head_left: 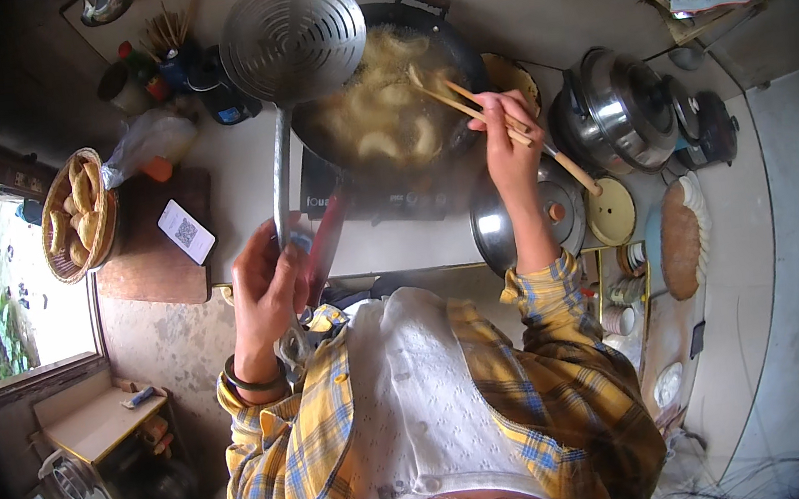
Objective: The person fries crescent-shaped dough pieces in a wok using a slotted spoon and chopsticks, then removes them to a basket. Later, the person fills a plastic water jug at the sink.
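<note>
My left hand [266, 288] grips the long metal handle of a perforated skimmer [295, 38], raised at the left of the wok. A red handle [327, 239] runs close beside that hand; whether they touch, I cannot tell. In my right hand [514, 131] is a pair of wooden chopsticks [456, 102], their tips over the black wok [470, 65]. Several crescent-shaped dumplings [378, 145] lie in its bubbling oil, partly blurred by steam. Beneath the wok is a black electric cooker [382, 203] with printed markings.
At left, a wicker basket [52, 251] holds several golden pastries [88, 226]. A phone [186, 232] lies on a wooden board [148, 276]. To the right stand a lidded steel pot [611, 111], a pan lid [515, 216] and a round tray [679, 245] edged with pale dumplings [701, 220].
</note>
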Motion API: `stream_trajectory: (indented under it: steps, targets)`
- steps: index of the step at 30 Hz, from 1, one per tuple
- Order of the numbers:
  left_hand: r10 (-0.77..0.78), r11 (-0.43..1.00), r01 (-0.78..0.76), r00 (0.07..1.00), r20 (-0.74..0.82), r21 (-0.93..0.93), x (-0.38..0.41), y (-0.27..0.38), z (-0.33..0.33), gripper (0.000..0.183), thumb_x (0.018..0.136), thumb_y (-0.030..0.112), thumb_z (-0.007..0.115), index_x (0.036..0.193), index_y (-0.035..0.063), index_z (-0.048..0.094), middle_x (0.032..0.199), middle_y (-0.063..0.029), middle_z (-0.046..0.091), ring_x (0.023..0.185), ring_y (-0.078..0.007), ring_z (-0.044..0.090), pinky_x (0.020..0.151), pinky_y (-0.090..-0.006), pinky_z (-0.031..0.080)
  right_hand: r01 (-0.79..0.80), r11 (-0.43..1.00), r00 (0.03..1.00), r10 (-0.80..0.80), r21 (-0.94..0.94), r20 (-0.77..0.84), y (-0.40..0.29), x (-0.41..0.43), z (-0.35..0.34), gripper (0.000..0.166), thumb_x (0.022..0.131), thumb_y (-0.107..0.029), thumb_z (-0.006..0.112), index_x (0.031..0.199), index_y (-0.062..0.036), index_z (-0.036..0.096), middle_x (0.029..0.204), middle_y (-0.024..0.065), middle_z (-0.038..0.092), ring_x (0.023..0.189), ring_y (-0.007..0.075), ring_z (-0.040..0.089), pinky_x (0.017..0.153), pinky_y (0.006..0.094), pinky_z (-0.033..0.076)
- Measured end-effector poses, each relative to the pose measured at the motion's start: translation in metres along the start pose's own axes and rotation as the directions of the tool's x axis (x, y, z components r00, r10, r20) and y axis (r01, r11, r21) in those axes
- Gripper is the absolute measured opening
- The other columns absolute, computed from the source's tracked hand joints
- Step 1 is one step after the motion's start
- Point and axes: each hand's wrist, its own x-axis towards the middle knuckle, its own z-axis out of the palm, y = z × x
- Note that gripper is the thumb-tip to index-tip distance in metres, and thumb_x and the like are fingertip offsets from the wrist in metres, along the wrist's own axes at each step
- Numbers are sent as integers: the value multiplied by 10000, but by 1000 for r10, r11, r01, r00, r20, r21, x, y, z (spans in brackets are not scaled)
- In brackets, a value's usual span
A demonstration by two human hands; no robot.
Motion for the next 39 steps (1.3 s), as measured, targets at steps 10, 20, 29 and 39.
stream_trajectory:
  steps: [10, 20, 29, 39]
  targets:
    - [12, 1000, -11, 1000, 6, -1, 6, 6, -6, 301, 978, 30, 472, 1254, -89, 490, 725, -10, 524, 442, -12, 419, 399, -171, 313, -27, 983, 958, -27, 182, 287, 2, 29, 78, 139, 935, -110, 599, 929, 10, 667, 832, 75, 607, 627, 164, 658, 567, 257, 501]
    - [-10, 1000, 10, 1000, -10, 4, 5, -1, -12, 309, 974, 34, 490, 1257, -90, 489, 725, -4, 522, 451, -15, 433, 405, -175, 320, 110, 993, 899, -120, 46, 422, 40, 36, 109, 122, 896, -139, 651, 907, -22, 683, 820, 80, 621, 687, 208, 662, 577, 294, 516]
    - [-1, 1000, 1, 1000, -22, 2, 7, -2, -15, 308, 973, 47, 494, 1251, -87, 493, 717, 0, 520, 450, -13, 427, 406, -171, 310, -474, 844, 852, 368, 251, 371, 62, 62, 98, 362, 977, -329, 548, 968, 15, 661, 838, 88, 684, 630, 166, 685, 584, 253, 553]
    - [7, 1000, -6, 999, -38, 19, 6, -2, -14, 292, 968, 33, 496, 1239, -74, 512, 756, -8, 559, 456, -9, 424, 408, -173, 308, -457, 856, 851, 342, 240, 398, 75, 65, 119, 377, 986, -320, 532, 951, 36, 650, 788, 131, 683, 591, 182, 684, 567, 276, 571]
